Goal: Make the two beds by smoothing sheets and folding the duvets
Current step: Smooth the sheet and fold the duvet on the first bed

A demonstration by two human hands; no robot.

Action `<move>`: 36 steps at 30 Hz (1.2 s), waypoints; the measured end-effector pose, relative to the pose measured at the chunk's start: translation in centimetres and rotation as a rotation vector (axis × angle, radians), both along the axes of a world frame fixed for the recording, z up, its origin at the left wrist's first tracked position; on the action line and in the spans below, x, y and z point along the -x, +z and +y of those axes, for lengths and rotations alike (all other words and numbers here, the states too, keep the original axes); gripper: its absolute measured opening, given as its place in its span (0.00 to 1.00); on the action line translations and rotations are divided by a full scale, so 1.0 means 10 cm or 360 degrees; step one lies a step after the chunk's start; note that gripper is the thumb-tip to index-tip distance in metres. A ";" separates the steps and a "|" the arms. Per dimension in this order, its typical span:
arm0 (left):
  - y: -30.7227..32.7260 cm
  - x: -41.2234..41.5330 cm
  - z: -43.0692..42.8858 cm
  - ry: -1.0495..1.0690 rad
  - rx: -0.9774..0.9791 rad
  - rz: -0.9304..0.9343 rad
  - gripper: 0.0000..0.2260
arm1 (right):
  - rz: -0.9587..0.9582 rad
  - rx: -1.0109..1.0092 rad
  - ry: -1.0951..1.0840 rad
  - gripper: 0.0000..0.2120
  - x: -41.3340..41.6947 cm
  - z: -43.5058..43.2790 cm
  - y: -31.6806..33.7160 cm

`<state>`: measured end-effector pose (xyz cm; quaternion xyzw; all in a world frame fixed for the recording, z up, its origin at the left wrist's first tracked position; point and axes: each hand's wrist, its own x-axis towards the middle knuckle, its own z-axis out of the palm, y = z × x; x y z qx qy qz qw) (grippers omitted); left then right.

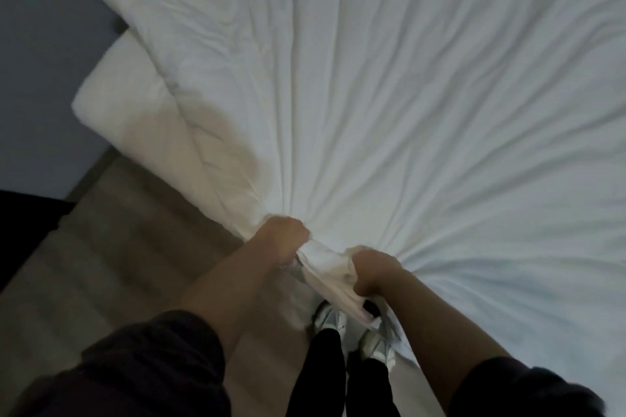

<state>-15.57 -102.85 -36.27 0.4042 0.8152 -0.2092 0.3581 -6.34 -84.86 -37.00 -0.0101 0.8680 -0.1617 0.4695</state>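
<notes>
A white duvet [389, 105] lies spread over the bed and fans out in long creases from its near corner. My left hand [283, 237] grips that bunched corner at the bed's near left edge. My right hand [371, 269] grips the same bunch of cloth just to the right, a fold of fabric hanging down between the two hands. A cream mattress edge [135, 118] shows at the left where the duvet does not cover it. Both forearms reach forward from dark sleeves.
A wooden floor [111, 247] runs along the bed's left side. A blue-grey wall [44, 61] stands at the far left. A dark object [23, 230] sits at the left edge. My legs and light shoes [330, 318] stand against the bed's corner.
</notes>
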 end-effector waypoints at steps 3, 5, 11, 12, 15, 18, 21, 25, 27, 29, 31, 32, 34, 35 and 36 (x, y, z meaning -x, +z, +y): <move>0.02 0.05 -0.27 -0.0162 -0.0167 0.0292 0.20 | 0.0193 0.0122 -0.0123 0.31 0.01 -0.15 -0.02; 0.03 0.15 -0.49 -0.0184 -0.0246 0.0432 0.19 | 0.0397 0.0180 -0.0142 0.36 0.08 -0.35 0.01; 0.11 0.97 -1.19 -0.0036 -0.0350 0.0711 0.23 | 0.0783 0.0078 -0.0172 0.37 0.79 -1.25 0.05; 0.12 1.17 -1.31 -0.0008 -0.0348 0.0710 0.23 | 0.0787 0.0028 -0.0192 0.39 0.94 -1.41 0.03; 0.11 1.77 -1.66 -0.0003 -0.0291 0.0700 0.24 | 0.0847 -0.0161 -0.0277 0.41 1.45 -1.87 0.02; 0.12 2.41 -2.00 -0.0054 -0.0212 0.0758 0.26 | 0.0859 -0.0240 -0.0394 0.35 2.01 -2.28 -0.04; 0.17 2.94 -2.25 -0.0023 -0.0284 0.0747 0.27 | 0.0885 -0.0335 -0.0476 0.34 2.48 -2.56 -0.08; 0.15 3.46 -2.52 0.0053 -0.0246 0.0724 0.31 | 0.1054 -0.0450 -0.0487 0.31 2.94 -2.79 -0.15; 0.11 3.60 -2.62 0.0092 -0.0232 0.0675 0.33 | 0.1166 -0.0550 -0.0408 0.29 3.11 -2.80 -0.22; 0.10 3.67 -2.68 0.0146 -0.0242 0.0615 0.34 | 0.1212 -0.0567 -0.0286 0.26 3.24 -2.80 -0.24; 0.05 3.71 -2.71 0.0197 -0.0255 0.0521 0.37 | 0.1179 -0.0512 -0.0262 0.22 3.37 -2.77 -0.16; 0.01 3.72 -2.71 0.0199 -0.0300 0.0477 0.39 | 0.1117 -0.0390 -0.0310 0.22 3.44 -2.71 -0.10; -0.14 3.79 -2.66 0.0168 -0.0478 0.0482 0.45 | 0.0943 -0.0154 -0.0585 0.23 3.59 -2.49 -0.12; -0.21 3.84 -2.59 0.0145 -0.0551 0.0491 0.48 | 0.0873 0.0020 -0.0784 0.24 3.68 -2.34 -0.10; -0.27 3.90 -2.50 0.0133 -0.0617 0.0489 0.50 | 0.0827 0.0205 -0.0982 0.23 3.77 -2.20 -0.04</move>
